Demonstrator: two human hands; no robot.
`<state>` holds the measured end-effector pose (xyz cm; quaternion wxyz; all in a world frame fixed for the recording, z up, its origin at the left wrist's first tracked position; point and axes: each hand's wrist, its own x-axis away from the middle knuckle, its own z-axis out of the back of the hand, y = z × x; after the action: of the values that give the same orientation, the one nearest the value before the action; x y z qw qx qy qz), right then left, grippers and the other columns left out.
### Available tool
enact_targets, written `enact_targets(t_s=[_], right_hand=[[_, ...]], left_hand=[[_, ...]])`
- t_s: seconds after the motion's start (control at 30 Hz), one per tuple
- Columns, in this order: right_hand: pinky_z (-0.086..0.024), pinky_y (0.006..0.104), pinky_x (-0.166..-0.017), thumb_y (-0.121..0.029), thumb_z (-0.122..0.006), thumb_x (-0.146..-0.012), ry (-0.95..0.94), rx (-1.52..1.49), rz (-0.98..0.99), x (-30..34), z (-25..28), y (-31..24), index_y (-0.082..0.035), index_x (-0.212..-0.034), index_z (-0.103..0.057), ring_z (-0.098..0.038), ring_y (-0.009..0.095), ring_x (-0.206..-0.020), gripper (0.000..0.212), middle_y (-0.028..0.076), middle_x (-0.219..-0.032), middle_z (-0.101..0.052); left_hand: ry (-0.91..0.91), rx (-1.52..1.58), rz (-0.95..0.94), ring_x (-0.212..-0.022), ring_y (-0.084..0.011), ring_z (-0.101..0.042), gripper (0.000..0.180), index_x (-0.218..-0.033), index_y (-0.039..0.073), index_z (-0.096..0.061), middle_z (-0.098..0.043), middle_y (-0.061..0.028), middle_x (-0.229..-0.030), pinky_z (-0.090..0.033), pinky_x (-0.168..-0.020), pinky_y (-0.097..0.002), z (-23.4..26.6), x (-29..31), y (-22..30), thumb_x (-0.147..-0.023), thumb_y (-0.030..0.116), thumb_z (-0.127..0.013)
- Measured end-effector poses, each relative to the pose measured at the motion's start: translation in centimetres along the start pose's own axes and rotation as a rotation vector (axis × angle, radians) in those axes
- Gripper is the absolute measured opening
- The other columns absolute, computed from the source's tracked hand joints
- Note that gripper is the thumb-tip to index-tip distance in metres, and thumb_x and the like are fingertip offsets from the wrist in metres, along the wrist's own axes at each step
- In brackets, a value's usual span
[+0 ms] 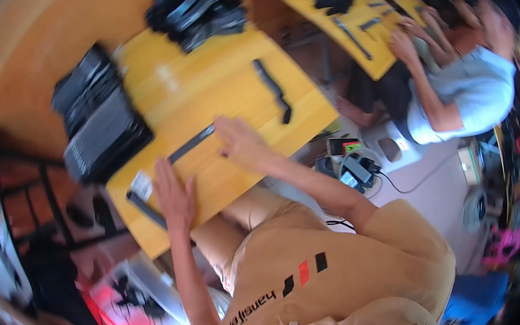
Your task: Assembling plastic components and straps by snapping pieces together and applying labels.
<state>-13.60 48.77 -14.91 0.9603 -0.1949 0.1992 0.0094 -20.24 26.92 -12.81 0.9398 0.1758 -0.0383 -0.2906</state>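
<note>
A narrow dark strip lies flat on the yellow wooden table in front of me. My left hand rests at its near left end, fingers stretched out and thumb apart. At the strip's far right end, my right hand lies low over the tabletop, fingertips touching the end and thumb spread away. Motion blurs its finger detail slightly. Left of my left hand is a short black bar-shaped piece, near a white label-like paper. Farther right on the table lies a bent black strip.
Black plastic-wrapped packs are stacked at the table's left edge, and another dark pile stands at the back. To the right, a person works at a second yellow table. Cables and a power strip lie beside a stool.
</note>
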Motion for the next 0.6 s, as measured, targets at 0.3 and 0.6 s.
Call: enact_targets(t_s=[0.3,0.6], right_hand=[[-0.024,0.0422,-0.106,-0.026,-0.059,-0.082,-0.045,-0.013,-0.064,0.9,0.5,0.0,0.005,-0.13,-0.036,-0.028,0.028,-0.131,0.061,0.018,-0.139,-0.031],[-0.03,0.0425,-0.102,-0.019,-0.064,-0.078,0.125,-0.41,-0.004,-0.7,6.0,-6.8,-0.001,-0.13,-0.036,-0.03,0.035,-0.128,0.062,0.018,-0.135,-0.033]], left_hand=[[-0.067,0.086,0.022,-0.136,-0.0279,-0.018,0.061,-0.139,0.001,-0.023,-0.021,-0.0161,-0.146,-0.015,-0.108,-0.0418,0.5,-0.5,-0.4,-0.09,0.026,-0.048],[0.353,1.093,-0.24,-0.128,-0.032,-0.035,0.058,-0.135,-0.003,-0.03,-0.036,-0.0221,-0.136,-0.022,-0.107,-0.0384,14.8,5.5,9.2,-0.091,0.033,-0.044]])
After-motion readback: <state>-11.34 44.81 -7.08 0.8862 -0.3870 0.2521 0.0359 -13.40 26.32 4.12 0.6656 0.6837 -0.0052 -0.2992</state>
